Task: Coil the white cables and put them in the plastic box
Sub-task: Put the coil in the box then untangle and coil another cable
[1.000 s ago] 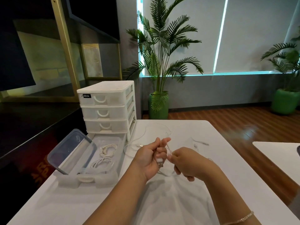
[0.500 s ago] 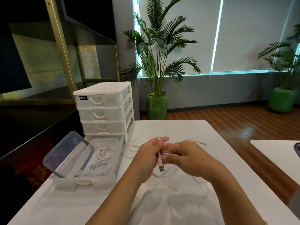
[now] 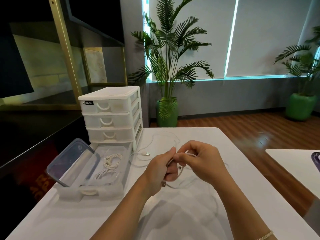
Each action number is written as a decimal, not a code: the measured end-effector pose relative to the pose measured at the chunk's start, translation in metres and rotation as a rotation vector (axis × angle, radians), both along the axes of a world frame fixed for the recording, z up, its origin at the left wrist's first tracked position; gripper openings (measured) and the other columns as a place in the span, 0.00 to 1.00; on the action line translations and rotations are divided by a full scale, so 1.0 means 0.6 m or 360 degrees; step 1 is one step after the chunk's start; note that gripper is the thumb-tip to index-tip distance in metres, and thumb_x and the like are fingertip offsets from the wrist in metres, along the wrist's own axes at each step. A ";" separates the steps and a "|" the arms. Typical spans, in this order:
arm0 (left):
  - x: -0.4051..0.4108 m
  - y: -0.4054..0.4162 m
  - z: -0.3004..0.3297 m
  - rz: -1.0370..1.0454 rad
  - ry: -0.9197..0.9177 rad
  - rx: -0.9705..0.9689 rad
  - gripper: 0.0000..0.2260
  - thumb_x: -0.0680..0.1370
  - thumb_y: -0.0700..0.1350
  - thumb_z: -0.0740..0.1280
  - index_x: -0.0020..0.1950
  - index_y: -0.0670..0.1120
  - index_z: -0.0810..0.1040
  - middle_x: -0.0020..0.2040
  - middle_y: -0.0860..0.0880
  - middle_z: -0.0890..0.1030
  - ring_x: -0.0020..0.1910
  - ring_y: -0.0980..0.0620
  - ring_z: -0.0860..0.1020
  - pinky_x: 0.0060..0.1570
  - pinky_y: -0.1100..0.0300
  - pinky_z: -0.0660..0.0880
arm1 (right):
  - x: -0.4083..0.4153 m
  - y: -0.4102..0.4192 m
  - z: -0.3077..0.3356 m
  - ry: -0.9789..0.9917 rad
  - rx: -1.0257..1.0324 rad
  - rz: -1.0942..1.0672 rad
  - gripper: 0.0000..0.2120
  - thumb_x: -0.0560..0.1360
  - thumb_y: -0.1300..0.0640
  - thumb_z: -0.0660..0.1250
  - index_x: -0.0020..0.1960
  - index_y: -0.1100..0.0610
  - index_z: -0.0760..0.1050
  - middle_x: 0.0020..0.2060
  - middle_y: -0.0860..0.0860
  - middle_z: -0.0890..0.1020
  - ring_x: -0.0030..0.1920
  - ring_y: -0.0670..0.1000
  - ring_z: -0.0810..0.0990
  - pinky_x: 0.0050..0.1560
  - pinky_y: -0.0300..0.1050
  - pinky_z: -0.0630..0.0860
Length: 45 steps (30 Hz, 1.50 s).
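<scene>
Seemingly both hands [image 3: 180,163] loop white cable [image 3: 181,173], plug [image 3: 163,184] pointing down.

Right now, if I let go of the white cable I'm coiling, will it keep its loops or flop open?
Probably flops open: the white cable looks thin and limp, trailing loosely across the table from the left hand and right hand. It seems light, so its tail may drag along.

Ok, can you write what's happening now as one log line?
step: coiling | left hand: holds cable | right hand: pinches same cable | box: open, two coils inside | another cable: loose on table
</scene>
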<state>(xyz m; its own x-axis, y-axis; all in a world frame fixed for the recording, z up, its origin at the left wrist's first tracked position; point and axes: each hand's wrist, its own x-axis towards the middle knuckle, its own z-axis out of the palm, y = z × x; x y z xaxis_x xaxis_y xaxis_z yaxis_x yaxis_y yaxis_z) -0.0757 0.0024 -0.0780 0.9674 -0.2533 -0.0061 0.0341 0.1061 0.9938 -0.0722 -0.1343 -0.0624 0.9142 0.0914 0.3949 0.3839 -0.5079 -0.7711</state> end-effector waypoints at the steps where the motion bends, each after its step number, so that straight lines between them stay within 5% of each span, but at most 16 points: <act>1: 0.002 0.003 -0.002 0.0006 0.0021 -0.0020 0.21 0.82 0.49 0.52 0.31 0.44 0.70 0.20 0.53 0.61 0.20 0.57 0.59 0.21 0.66 0.57 | 0.002 0.001 -0.003 -0.0018 -0.0018 0.0013 0.04 0.70 0.54 0.72 0.37 0.51 0.79 0.32 0.44 0.81 0.33 0.43 0.77 0.40 0.36 0.75; 4: 0.003 0.009 -0.005 -0.0004 0.0127 -0.0190 0.20 0.82 0.49 0.53 0.31 0.44 0.67 0.20 0.54 0.60 0.18 0.58 0.58 0.19 0.67 0.57 | 0.007 0.003 -0.009 -0.0047 -0.0067 0.0055 0.04 0.74 0.54 0.67 0.42 0.51 0.80 0.35 0.40 0.79 0.39 0.42 0.77 0.44 0.37 0.74; 11: -0.003 0.003 0.002 -0.0065 0.0428 -0.1022 0.23 0.81 0.50 0.53 0.32 0.42 0.77 0.18 0.53 0.61 0.14 0.59 0.60 0.15 0.69 0.57 | 0.001 0.015 -0.032 -0.0088 -0.0146 -0.0045 0.14 0.78 0.46 0.55 0.49 0.51 0.77 0.28 0.41 0.73 0.32 0.43 0.72 0.37 0.38 0.69; 19: -0.008 0.000 0.005 -0.0138 0.0454 -0.1422 0.25 0.81 0.49 0.51 0.43 0.36 0.83 0.19 0.52 0.63 0.15 0.56 0.62 0.16 0.69 0.58 | -0.011 0.012 -0.031 -0.0152 -0.0353 -0.0084 0.17 0.80 0.47 0.51 0.59 0.51 0.75 0.41 0.49 0.81 0.41 0.50 0.78 0.44 0.43 0.74; 24: -0.004 0.012 0.015 -0.0041 0.0320 -0.1509 0.18 0.81 0.46 0.51 0.58 0.35 0.73 0.24 0.53 0.68 0.18 0.57 0.64 0.19 0.71 0.61 | -0.013 0.014 -0.032 -0.0162 -0.0667 -0.0034 0.16 0.79 0.46 0.55 0.55 0.51 0.78 0.39 0.51 0.83 0.36 0.50 0.76 0.41 0.45 0.75; 27: 0.001 0.014 0.017 0.0035 0.0250 -0.1348 0.16 0.82 0.45 0.51 0.62 0.35 0.69 0.27 0.52 0.72 0.20 0.57 0.66 0.21 0.71 0.64 | -0.014 0.018 -0.034 -0.0154 -0.0714 -0.0007 0.16 0.77 0.43 0.60 0.44 0.52 0.81 0.31 0.50 0.81 0.29 0.49 0.71 0.39 0.46 0.76; 30: 0.004 0.016 0.014 0.0176 0.0137 -0.0987 0.14 0.82 0.45 0.53 0.63 0.39 0.69 0.28 0.52 0.74 0.21 0.56 0.68 0.23 0.71 0.66 | -0.016 0.019 -0.033 -0.0170 -0.0730 0.0008 0.14 0.74 0.44 0.64 0.44 0.52 0.83 0.34 0.50 0.83 0.33 0.50 0.75 0.40 0.45 0.77; 35: 0.003 0.007 0.008 0.0377 -0.0125 -0.0268 0.13 0.81 0.46 0.55 0.45 0.45 0.77 0.30 0.52 0.78 0.30 0.56 0.75 0.36 0.66 0.73 | -0.026 0.024 -0.030 -0.0288 -0.0761 0.0161 0.10 0.73 0.50 0.66 0.41 0.54 0.83 0.31 0.48 0.80 0.27 0.45 0.69 0.35 0.38 0.70; 40: 0.008 0.003 -0.008 0.0387 -0.0454 0.0419 0.19 0.82 0.47 0.54 0.70 0.42 0.68 0.39 0.53 0.80 0.39 0.66 0.78 0.43 0.74 0.74 | -0.026 0.015 -0.021 -0.0340 -0.0661 0.0147 0.07 0.71 0.51 0.70 0.46 0.50 0.84 0.39 0.48 0.85 0.32 0.43 0.72 0.41 0.37 0.73; 43: -0.001 -0.002 -0.007 0.0340 -0.0638 0.0715 0.20 0.82 0.47 0.54 0.74 0.48 0.63 0.54 0.58 0.78 0.52 0.63 0.76 0.50 0.77 0.70 | -0.024 0.009 -0.018 -0.0328 -0.0585 0.0120 0.05 0.69 0.52 0.72 0.43 0.50 0.84 0.38 0.46 0.85 0.31 0.40 0.74 0.43 0.38 0.77; 45: -0.003 -0.003 -0.009 0.0295 -0.0701 0.0815 0.19 0.82 0.47 0.54 0.73 0.48 0.63 0.66 0.51 0.75 0.61 0.56 0.75 0.55 0.72 0.69 | -0.022 0.006 -0.018 -0.0322 -0.0548 0.0064 0.02 0.68 0.53 0.73 0.40 0.50 0.84 0.36 0.44 0.85 0.31 0.39 0.75 0.44 0.40 0.78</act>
<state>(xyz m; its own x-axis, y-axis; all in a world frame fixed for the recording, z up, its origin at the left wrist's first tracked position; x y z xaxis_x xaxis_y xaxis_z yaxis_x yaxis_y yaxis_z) -0.0775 0.0004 -0.0834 0.9342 -0.1539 0.3219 -0.3568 -0.4141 0.8374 -0.0853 -0.1308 -0.0729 0.8140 0.2842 0.5066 0.5356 -0.7048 -0.4652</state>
